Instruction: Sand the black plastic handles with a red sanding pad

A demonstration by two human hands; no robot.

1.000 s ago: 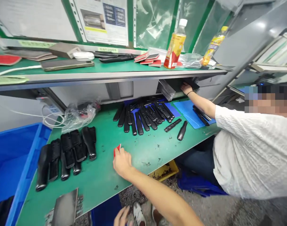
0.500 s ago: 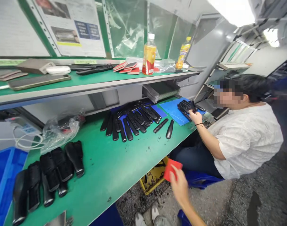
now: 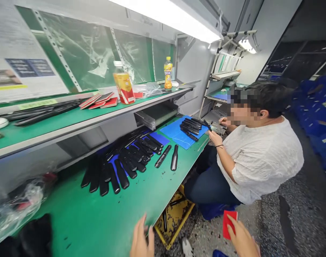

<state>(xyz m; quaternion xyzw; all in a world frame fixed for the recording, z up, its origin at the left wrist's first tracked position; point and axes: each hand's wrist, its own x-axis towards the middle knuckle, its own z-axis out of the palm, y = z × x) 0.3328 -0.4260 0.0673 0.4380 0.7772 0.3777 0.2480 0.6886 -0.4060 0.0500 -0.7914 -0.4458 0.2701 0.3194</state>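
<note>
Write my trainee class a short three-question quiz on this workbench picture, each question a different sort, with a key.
1. Multiple choice: what colour is the pad in the camera wearer's right hand? (A) black (B) red (C) blue
2. True or false: the yellow tray sits lower than the green tabletop.
3. Fill the gap: the bottle with the yellow cap stands on the ____ above that tabletop.

Key
1. B
2. True
3. shelf
</note>
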